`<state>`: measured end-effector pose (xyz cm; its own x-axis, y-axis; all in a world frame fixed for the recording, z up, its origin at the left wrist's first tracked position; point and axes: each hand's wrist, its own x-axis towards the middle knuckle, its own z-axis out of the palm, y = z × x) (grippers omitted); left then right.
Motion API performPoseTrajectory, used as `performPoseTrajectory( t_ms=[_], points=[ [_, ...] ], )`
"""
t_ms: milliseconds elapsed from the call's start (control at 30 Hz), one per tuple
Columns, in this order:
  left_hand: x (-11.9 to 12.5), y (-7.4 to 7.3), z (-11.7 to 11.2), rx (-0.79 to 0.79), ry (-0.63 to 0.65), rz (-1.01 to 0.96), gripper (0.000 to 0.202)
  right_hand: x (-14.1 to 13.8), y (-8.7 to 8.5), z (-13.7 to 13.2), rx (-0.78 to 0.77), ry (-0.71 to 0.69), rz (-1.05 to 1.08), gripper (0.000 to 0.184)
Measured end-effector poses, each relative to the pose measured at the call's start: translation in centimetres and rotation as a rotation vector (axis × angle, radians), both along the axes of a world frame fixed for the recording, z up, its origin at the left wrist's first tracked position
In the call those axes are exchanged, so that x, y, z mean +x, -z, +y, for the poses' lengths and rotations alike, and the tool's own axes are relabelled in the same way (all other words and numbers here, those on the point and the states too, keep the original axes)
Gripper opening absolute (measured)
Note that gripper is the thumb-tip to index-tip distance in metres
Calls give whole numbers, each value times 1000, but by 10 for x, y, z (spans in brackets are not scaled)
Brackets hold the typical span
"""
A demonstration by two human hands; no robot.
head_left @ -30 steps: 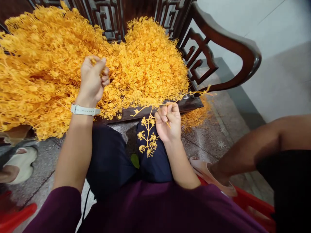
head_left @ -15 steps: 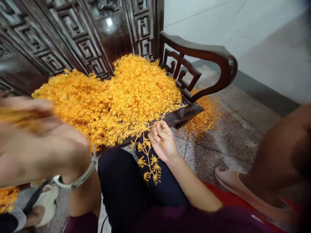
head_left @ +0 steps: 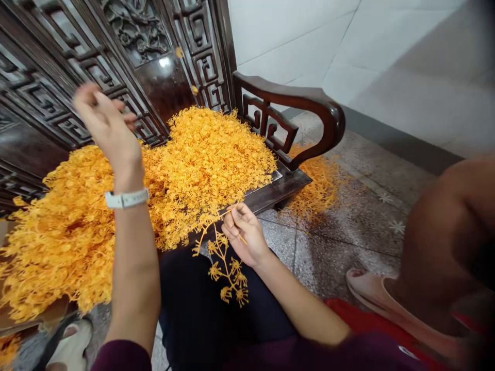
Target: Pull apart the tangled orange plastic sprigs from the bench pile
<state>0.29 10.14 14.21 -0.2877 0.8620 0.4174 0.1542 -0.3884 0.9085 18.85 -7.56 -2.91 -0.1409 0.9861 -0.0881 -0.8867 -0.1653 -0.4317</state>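
A big heap of orange plastic sprigs (head_left: 201,159) covers the seat of a dark carved wooden bench (head_left: 288,183). My left hand (head_left: 104,126), a white watch (head_left: 126,198) on its wrist, is raised above the heap. It is slightly blurred, its fingers loosely spread and holding nothing. Two small orange bits (head_left: 179,51) hang in the air in front of the bench back. My right hand (head_left: 245,234) is closed on the stem of one orange sprig (head_left: 228,273), which dangles over my dark trouser leg at the seat's front edge.
The bench armrest (head_left: 309,103) curves up at the right of the heap. More orange sprigs (head_left: 317,185) lie on the stone floor beside it. Another person's leg (head_left: 444,232) and pink slipper (head_left: 371,299) fill the right side. A pale slipper (head_left: 71,345) shows at lower left.
My left hand left the heap, swung up and left, and now stands open with bits in the air. The view has tilted upward. The right hand keeps its sprig.
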Motion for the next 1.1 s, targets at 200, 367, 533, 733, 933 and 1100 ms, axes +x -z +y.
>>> performPoseTrajectory(
  t_ms=[200, 367, 533, 733, 933, 1100],
  points=[
    [10, 107, -127, -263, 475, 207, 67, 7, 1, 10, -49, 103, 65, 16],
    [19, 116, -170, -343, 541, 288, 60, 13, -6, 4, -99, 175, 31, 18],
    [23, 106, -178, -262, 388, 185, 34, 15, -16, -13, -2, 148, -20, 11],
    [35, 98, -178, -280, 358, -264, 31, 32, -31, -21, 152, 40, -189, 17],
    [42, 89, -170, -406, 449, -561, 38, 57, -50, -23, 323, -202, -430, 30],
    [38, 99, -170, -465, 431, -740, 26, 61, -61, -20, 252, -43, -135, 46]
  ],
)
